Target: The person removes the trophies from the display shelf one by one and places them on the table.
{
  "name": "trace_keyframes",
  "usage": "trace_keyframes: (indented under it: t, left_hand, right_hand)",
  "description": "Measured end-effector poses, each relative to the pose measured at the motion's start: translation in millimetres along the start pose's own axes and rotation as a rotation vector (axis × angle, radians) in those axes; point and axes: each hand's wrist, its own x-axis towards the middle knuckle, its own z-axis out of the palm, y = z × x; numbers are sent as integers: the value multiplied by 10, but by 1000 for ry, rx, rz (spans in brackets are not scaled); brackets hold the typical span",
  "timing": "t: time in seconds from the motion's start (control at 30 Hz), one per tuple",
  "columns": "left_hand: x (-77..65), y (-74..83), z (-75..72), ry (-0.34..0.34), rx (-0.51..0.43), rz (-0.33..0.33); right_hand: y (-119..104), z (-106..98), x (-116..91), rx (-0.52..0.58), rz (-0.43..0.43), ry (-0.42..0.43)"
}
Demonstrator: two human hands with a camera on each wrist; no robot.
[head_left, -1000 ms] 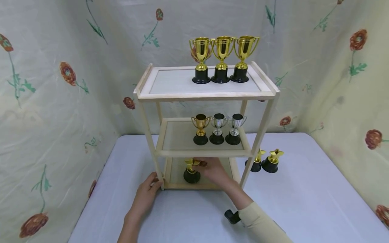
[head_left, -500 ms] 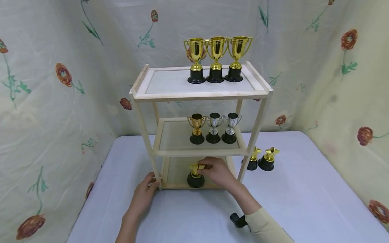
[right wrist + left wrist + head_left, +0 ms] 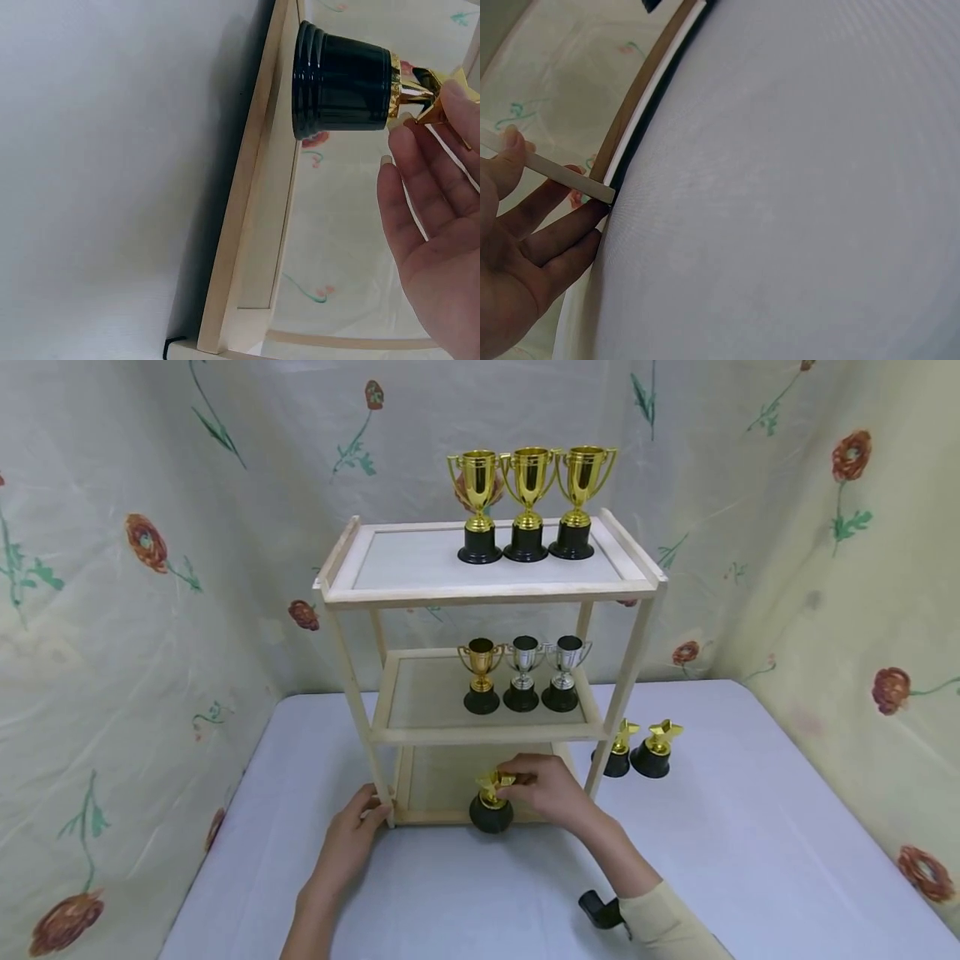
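Note:
In the head view a gold star trophy (image 3: 491,814) with a black base is at the front edge of the bottom shelf (image 3: 442,777). My right hand (image 3: 546,789) pinches its star between thumb and fingers, seen closely in the right wrist view, where the black base (image 3: 345,82) is beside the wooden shelf edge (image 3: 247,172). Whether the base touches the shelf, I cannot tell. My left hand (image 3: 352,835) grips the front left leg of the wooden rack; the left wrist view has the leg (image 3: 570,176) between thumb and fingers.
Three gold cup trophies (image 3: 527,502) stand on the top shelf (image 3: 412,560). The middle shelf (image 3: 427,693) bears one gold cup (image 3: 481,677) and two silver cups (image 3: 522,675). Two more star trophies (image 3: 651,756) stand on the table (image 3: 750,827), right of the rack.
My right hand has drawn the star trophy forward and slightly right, from inside the bottom shelf to its front edge. My left hand stays at the leg. The head view has shifted slightly.

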Motion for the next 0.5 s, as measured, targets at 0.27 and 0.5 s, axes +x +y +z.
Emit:
trace_keyframes:
  t: [0.27,0.5]
  left_hand:
    - [2,15,-10,1,8,6]
    - [-7,1,0,4,6,4]
  right_hand:
    - [11,-41,-77,20,5,-61]
    - [0,-121,-159,12,7,-127]
